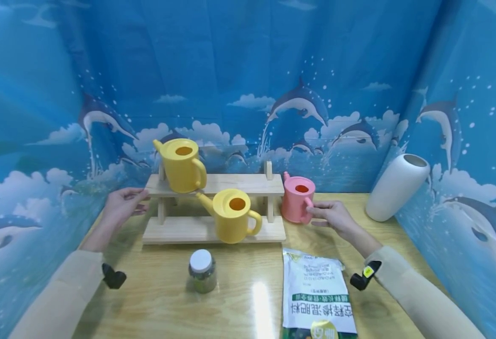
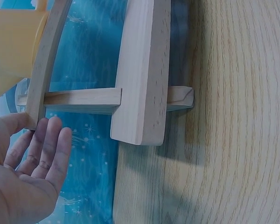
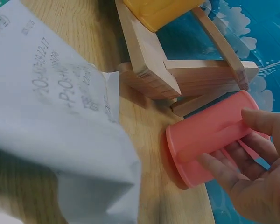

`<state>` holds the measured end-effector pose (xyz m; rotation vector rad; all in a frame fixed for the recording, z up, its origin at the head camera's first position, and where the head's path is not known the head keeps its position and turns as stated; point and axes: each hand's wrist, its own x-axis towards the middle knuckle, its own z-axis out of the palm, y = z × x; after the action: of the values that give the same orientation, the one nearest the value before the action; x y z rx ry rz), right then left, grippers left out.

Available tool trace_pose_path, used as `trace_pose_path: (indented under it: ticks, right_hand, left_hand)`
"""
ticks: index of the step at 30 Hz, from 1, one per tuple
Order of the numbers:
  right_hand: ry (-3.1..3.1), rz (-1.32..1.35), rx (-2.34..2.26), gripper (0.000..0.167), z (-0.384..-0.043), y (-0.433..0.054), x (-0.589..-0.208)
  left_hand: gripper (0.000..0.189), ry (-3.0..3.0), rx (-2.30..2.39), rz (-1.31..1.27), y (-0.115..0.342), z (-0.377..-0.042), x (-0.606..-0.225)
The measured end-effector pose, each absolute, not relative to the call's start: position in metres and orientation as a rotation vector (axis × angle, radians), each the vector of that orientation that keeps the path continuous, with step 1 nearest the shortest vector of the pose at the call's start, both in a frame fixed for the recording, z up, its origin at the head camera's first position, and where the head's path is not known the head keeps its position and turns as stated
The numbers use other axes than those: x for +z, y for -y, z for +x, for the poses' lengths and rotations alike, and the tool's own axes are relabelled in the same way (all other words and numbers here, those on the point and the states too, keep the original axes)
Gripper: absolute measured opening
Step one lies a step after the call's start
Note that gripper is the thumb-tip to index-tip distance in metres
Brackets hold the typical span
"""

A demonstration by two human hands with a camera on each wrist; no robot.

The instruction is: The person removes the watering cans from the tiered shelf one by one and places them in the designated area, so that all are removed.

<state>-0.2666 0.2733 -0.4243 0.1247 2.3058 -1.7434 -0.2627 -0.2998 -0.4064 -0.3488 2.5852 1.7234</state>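
Observation:
At the left end of a two-tier wooden shelf (image 1: 175, 229), my left hand (image 1: 121, 206) pinches the upper board (image 2: 45, 70) between thumb and fingertips. One yellow watering can (image 1: 180, 167) stands on the upper tier, towards the left. Another yellow watering can (image 1: 230, 221) stands on the lower tier, right of its middle, its spout pointing left. Beside the shelf's right end, a pink watering can (image 1: 295, 202) stands upright on the table. My right hand (image 1: 331, 216) holds it by the handle, with the thumb (image 3: 257, 120) near the can's rim and fingers around the handle.
A clear jar with a white lid (image 1: 202, 270) stands in front of the shelf. A white printed bag (image 1: 317, 292) lies at the front right. The white vase (image 1: 396, 188) is at the back right. Dolphin-print curtains (image 1: 231, 70) enclose the wooden table (image 1: 154, 301).

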Motion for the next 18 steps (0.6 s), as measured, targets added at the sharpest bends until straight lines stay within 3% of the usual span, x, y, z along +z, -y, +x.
trace_pose_path:
  ticks: [12, 18]
  right_hand:
    - [-2.304, 0.095, -1.562, 0.052, -0.264, -0.275, -0.422]
    - [-2.504, 0.057, -1.546, 0.054, -0.26, -0.275, -0.394]
  left_hand:
    - [0.066, -2.592, 1.717, -0.338, 0.301, -0.262, -0.406]
    - [0.066, -2.585, 1.734, -0.317, 0.303, -0.262, -0.407]
